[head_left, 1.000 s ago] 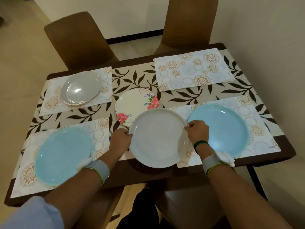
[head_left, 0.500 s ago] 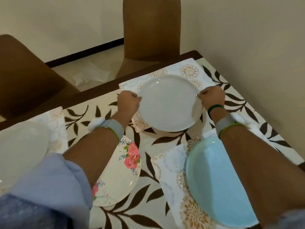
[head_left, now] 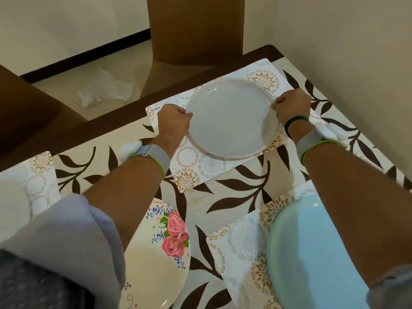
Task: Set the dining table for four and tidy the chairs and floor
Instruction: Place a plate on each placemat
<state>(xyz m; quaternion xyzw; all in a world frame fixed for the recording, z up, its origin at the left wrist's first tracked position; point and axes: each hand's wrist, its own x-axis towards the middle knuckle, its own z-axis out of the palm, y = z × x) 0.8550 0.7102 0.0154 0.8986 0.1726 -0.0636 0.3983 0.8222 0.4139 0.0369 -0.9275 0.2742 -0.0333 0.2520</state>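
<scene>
A plain white plate [head_left: 229, 117] lies on the far right placemat [head_left: 194, 172]. My left hand [head_left: 172, 122] grips its left rim and my right hand [head_left: 289, 108] grips its right rim. A light blue plate [head_left: 312, 253] sits on the near right placemat [head_left: 240, 241], partly under my right forearm. A rose-patterned plate [head_left: 156, 253] lies on the leaf-print table cover [head_left: 223, 197] between the mats. At the left edge another white plate [head_left: 11, 208] rests on a placemat [head_left: 40, 175].
A brown chair [head_left: 196, 30] stands behind the far side of the table and another [head_left: 24, 108] at the far left. A crumpled white cloth or paper [head_left: 104, 90] lies on the floor between them. A wall runs close along the table's right side.
Both hands carried the white plate from the near table edge across to the far right placemat and lowered it onto the mat. The view leaned forward over the table.
</scene>
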